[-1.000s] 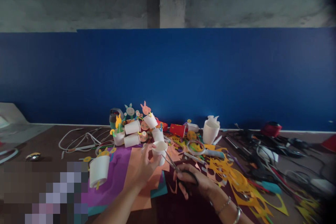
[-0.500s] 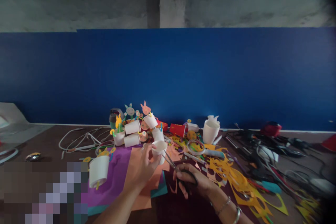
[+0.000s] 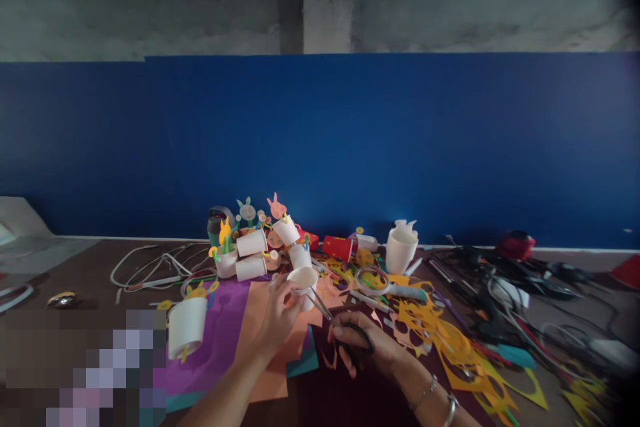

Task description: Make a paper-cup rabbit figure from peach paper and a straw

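Note:
A white paper cup [image 3: 303, 277] is gripped in my left hand [image 3: 280, 310], its open mouth tilted toward me. My right hand [image 3: 363, 340] is closed around the black handles of a pair of scissors [image 3: 324, 305]. The scissor blades point up and left and reach the cup's right side near the rim; whether they are cutting into it I cannot tell. Beneath my left forearm lie orange paper [image 3: 257, 330] and purple paper [image 3: 213, 320]. Dark maroon paper [image 3: 340, 393] spreads below my right hand.
A white cup with yellow paper pieces [image 3: 186, 328] stands left. Behind, several white cups [image 3: 251, 242] with paper animal figures are piled. Right of my hands lie yellow paper scraps [image 3: 440, 333] and a tape roll [image 3: 373, 280]. Dark cables [image 3: 540, 280] and white cables [image 3: 160, 267] flank the table.
The cup in my left hand has shifted very slightly left and up. My right hand with the scissors has moved only a little left. Everything else stays put.

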The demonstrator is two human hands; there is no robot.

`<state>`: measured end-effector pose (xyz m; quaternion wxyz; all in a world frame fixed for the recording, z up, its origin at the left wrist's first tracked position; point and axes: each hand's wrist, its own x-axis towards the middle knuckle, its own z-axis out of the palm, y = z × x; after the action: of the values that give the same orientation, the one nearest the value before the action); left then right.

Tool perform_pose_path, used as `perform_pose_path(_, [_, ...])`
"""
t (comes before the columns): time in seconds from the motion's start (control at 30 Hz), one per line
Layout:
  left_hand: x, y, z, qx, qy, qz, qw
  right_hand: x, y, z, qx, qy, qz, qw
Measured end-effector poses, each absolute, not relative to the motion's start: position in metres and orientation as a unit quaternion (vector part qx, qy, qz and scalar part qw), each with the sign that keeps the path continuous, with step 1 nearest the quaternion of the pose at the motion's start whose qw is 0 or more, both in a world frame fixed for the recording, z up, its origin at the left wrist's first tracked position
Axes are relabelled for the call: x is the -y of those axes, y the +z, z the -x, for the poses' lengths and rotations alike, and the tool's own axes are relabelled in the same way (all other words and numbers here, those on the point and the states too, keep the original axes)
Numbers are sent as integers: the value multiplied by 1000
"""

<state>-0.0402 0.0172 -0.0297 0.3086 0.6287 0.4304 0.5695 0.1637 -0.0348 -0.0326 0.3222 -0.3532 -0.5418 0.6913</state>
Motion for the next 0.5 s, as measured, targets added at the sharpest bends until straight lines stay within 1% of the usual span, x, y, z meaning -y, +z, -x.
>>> perform_pose_path(0.5, [-14,-28,38,-438,596,-566,365,37,-25,-162,552,684,364,309])
